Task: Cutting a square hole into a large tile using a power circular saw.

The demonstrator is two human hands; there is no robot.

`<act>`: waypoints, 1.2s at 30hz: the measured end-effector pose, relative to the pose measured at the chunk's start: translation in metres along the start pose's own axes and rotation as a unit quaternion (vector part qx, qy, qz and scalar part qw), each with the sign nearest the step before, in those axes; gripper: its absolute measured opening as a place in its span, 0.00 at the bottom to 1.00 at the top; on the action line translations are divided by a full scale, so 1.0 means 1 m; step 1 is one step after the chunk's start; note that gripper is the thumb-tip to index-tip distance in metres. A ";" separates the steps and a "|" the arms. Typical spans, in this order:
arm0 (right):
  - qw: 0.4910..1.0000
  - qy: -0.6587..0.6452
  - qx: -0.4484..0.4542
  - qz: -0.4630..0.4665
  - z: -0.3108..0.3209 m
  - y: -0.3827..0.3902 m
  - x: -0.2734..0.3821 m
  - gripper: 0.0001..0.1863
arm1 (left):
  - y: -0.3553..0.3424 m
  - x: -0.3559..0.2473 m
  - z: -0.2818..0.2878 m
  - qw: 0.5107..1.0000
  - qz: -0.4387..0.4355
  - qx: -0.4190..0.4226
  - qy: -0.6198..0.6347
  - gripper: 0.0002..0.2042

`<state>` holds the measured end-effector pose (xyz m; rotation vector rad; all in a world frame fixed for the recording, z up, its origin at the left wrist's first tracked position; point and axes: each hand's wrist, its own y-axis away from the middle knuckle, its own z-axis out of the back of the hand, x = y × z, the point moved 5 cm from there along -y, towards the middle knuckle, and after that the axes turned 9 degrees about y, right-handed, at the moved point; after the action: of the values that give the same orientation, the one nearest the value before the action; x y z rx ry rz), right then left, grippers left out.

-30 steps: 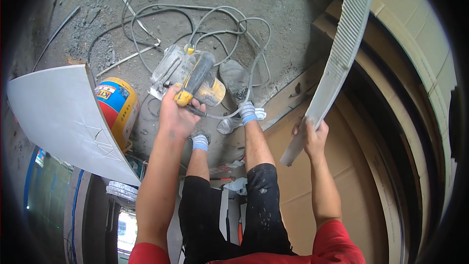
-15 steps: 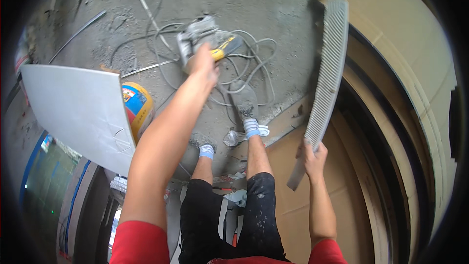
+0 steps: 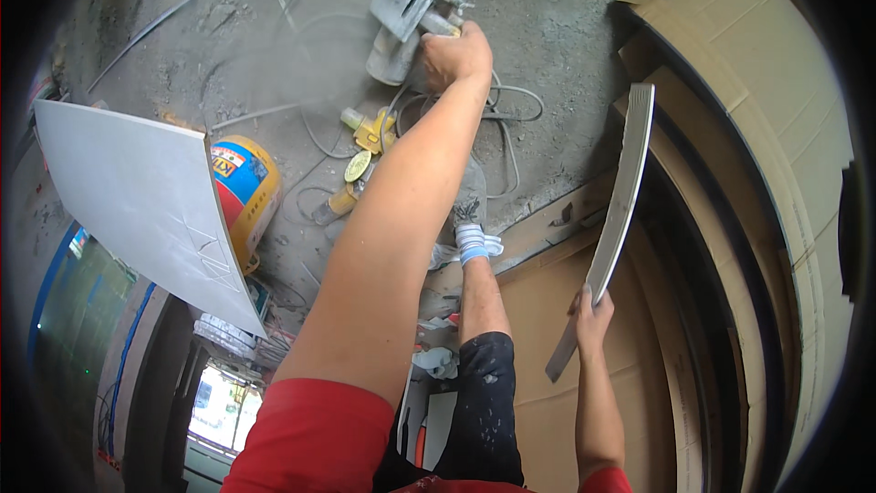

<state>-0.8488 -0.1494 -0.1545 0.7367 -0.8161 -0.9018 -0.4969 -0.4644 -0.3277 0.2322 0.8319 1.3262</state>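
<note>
Your left hand (image 3: 456, 55) carried grey power cutter (image 3: 411, 9) away from body, arm now fully stretched over concrete floor (image 3: 566, 27). Your right hand (image 3: 591, 310) lowered grey tile strip (image 3: 620, 210), tilting it less.

We have a single view, worn on the head and looking steeply down from standing height over our own body: red sleeves and dark shorts fill the lower edge, and one leg runs down to a shoe on the floor below. The concrete floor (image 3: 566, 18) lies far off at the top of the frame, while our left arm stretches away from the lens to the left hand (image 3: 456, 57) and the right hand (image 3: 591, 315) sits nearer, lower right. The fisheye bends straight edges, so the cardboard sheets (image 3: 766, 110) at right curve toward the dark rim. No second view overlaps it.
</note>
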 end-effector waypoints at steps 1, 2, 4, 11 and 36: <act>1.000 0.007 0.017 0.025 -0.008 -0.013 0.007 0.10 | -0.003 0.005 -0.002 1.000 -0.004 0.000 0.006 0.26; 1.000 0.016 0.007 0.016 -0.014 -0.022 0.013 0.10 | -0.005 0.009 -0.002 0.999 -0.043 0.016 0.006 0.26; 0.999 -0.001 0.016 0.047 -0.025 -0.035 0.040 0.10 | -0.006 0.017 0.007 0.988 -0.140 0.054 0.032 0.31; 0.937 -0.168 -0.059 0.299 0.002 0.043 0.202 0.06 | 0.080 0.166 0.164 0.946 -0.137 0.127 0.264 0.28; 0.784 0.156 0.103 0.592 -0.183 0.362 0.373 0.19 | 0.290 0.417 0.483 0.977 -0.099 0.190 -0.009 0.15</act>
<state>-0.4183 -0.2854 0.1603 0.3892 -0.8774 0.4527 -0.3993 0.1396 0.0141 0.4482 1.0632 0.9706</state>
